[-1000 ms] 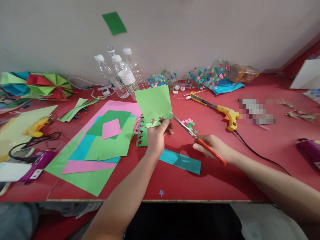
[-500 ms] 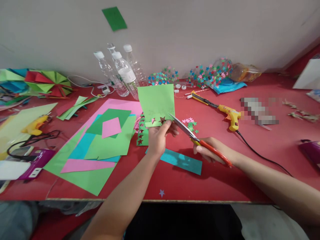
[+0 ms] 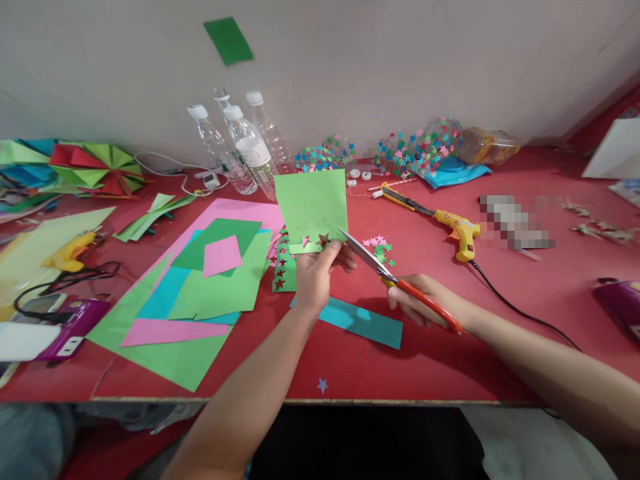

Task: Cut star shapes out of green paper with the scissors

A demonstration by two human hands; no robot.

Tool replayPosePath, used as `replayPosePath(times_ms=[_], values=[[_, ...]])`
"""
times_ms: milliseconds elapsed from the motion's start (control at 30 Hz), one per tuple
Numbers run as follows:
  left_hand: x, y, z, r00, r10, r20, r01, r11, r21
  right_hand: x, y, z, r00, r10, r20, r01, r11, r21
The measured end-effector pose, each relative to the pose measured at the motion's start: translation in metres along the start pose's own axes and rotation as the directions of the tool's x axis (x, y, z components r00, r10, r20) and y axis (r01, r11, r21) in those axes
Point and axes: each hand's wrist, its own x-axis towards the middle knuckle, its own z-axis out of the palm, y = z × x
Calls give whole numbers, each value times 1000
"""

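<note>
My left hand (image 3: 316, 277) pinches the lower edge of a light green sheet of paper (image 3: 313, 203), held upright above the table. Star-shaped holes run along the sheet's bottom edge. My right hand (image 3: 423, 300) is closed round the red handles of a pair of scissors (image 3: 367, 255). The blade tips lie against the paper's lower right side; whether they are cutting into it I cannot tell. Below the hands is a blue paper strip (image 3: 363, 323). Behind my left hand lies a darker green punched sheet (image 3: 284, 270). Small pink and green paper stars (image 3: 381, 248) lie beyond the scissors.
Coloured paper sheets (image 3: 170, 360) are piled at left. Plastic bottles (image 3: 255, 150) stand by the wall, near star-covered balls (image 3: 420, 147). To the right are a yellow glue gun (image 3: 463, 233) with its cord and a utility knife (image 3: 400, 198). A purple star (image 3: 323, 385) lies near the front edge.
The view has shifted very slightly. Both hands, the green paper and the scissors keep almost the same positions.
</note>
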Motion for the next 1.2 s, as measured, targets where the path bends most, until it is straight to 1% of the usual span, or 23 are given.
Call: replayPosePath(times_ms=[133,367,633,900,1033,1200], values=[[1,-1,-3,999,22,24,-22,999,23,1,1,0,999,37,-11,-37,999,9],[4,0,-8,995,61,81,-69,993,101,0,0,-4,1000,23,4,-23,1000,-5],[5,3,-9,996,59,62,-68,987,144,1,-1,-4,1000,23,-2,-23,1000,-19],[4,3,-8,997,56,52,-61,993,104,2,0,-4,1000,23,-8,-23,1000,-19],[4,2,-8,998,52,28,-55,993,106,2,-2,-4,1000,15,-11,-15,1000,-6],[4,1,-7,998,55,28,-58,992,111,2,-2,-4,1000,16,-20,-16,1000,-12]])
